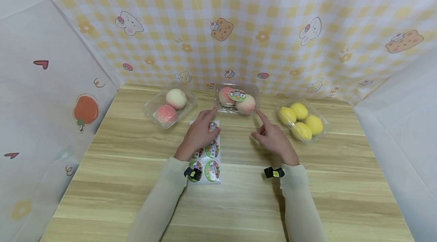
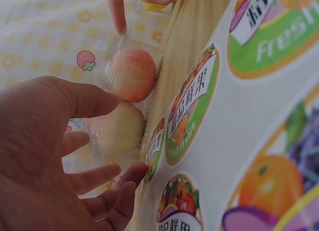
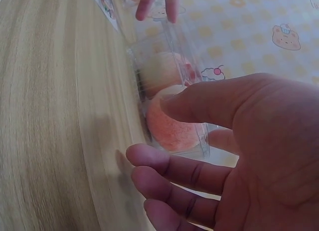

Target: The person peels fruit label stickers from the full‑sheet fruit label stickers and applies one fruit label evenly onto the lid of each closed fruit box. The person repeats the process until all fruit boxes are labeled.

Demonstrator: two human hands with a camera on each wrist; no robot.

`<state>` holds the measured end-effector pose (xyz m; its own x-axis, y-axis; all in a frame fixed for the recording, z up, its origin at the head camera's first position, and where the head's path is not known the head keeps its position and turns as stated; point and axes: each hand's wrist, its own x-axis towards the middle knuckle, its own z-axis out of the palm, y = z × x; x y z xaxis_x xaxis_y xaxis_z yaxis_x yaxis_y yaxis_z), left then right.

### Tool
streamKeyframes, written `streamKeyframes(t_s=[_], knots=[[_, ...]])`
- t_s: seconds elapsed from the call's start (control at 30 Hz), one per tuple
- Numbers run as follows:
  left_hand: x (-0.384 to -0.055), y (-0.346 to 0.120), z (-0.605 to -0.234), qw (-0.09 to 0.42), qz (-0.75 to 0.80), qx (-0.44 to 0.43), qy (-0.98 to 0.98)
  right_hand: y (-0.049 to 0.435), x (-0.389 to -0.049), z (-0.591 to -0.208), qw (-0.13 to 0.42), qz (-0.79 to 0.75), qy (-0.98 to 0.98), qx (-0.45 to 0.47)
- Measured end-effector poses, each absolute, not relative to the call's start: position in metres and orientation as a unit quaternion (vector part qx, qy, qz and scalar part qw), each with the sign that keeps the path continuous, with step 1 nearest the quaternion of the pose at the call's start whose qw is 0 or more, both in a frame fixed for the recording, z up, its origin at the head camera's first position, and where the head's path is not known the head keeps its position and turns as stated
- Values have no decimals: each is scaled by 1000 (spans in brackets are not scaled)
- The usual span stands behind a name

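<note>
At the back middle of the table sits a clear plastic box [image 1: 257, 97] holding two peaches [image 1: 246, 104], one pinker than the other. An oval fruit sticker [image 1: 237, 95] lies on its lid. My left hand [image 1: 200, 132] reaches its front left corner, index fingertip right at the edge. At the front right corner is the index fingertip of my right hand [image 1: 274, 139], its other fingers loosely bent. Beneath my left hand and wrist lies a white sheet [image 2: 229, 121] of round "fresh fruit" stickers [image 1: 212, 170], partly covered by them. Neither hand grips anything.
To the left stands another clear box [image 1: 150, 110] with a pale peach [image 1: 176, 99] and a pink peach [image 1: 166, 114]. On the right, a third box [image 1: 324, 122] holds several yellow lemons [image 1: 302, 131]. A checked curtain [image 1: 246, 52] hangs along the table's back edge.
</note>
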<state>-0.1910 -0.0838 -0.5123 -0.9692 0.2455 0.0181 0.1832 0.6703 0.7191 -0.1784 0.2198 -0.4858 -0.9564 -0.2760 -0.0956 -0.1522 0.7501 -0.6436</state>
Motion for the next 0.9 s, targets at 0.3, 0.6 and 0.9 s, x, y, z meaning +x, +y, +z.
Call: streamKeyframes(t_s=[0.3,0.6,0.9], knots=[[-180,-85,-480,43,393,86,915,218,-176,-479,89,-342,930,-104],[-177,-95,-466,60,376,81,921,219,-175,-476,81,-345,929,-109],[-178,-98,-467,75,293,133,944,219,-175,-474,72,-345,928,-123]])
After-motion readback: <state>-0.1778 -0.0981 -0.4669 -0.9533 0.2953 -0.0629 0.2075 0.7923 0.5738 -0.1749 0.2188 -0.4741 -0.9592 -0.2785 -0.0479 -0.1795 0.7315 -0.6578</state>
